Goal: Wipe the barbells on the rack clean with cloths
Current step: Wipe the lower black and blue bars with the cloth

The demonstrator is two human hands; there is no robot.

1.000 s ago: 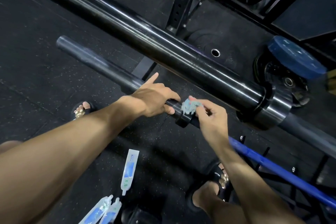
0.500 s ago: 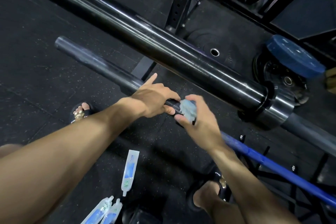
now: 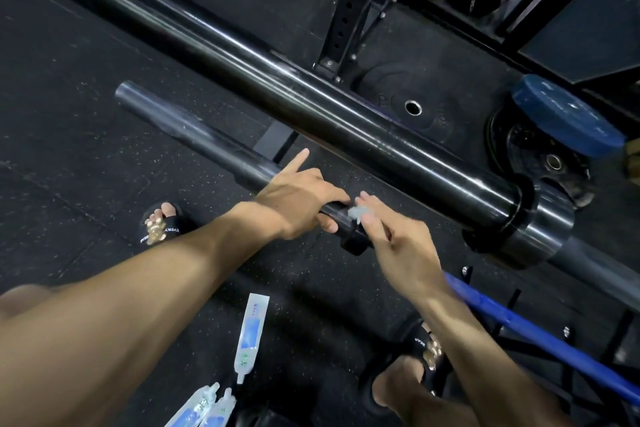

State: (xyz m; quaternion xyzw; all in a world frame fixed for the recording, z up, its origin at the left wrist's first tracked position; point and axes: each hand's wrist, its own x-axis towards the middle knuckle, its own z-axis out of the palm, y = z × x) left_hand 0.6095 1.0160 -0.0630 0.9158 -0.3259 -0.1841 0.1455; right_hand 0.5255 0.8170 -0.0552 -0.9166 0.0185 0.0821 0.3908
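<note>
Two dark barbells lie across the rack. The nearer barbell sleeve (image 3: 194, 135) runs from upper left down to my hands. My left hand (image 3: 301, 194) grips this sleeve near its collar, index finger sticking out. My right hand (image 3: 391, 239) holds a small pale blue cloth (image 3: 356, 212) against the sleeve just right of my left hand, fingers curled round the cloth. The cloth is mostly hidden under the fingers. Behind it, the thicker upper barbell (image 3: 311, 114) ends in a shiny collar (image 3: 533, 229).
A blue bar (image 3: 540, 333) runs lower right under my right forearm. Three white and blue packets (image 3: 251, 336) lie on the black rubber floor by my sandalled feet. Weight plates (image 3: 568, 121) and a rack upright (image 3: 349, 7) stand beyond the barbells.
My right hand has rolled round the sleeve with the cloth, from on top to the near side and back up. My left hand has kept its grip.
</note>
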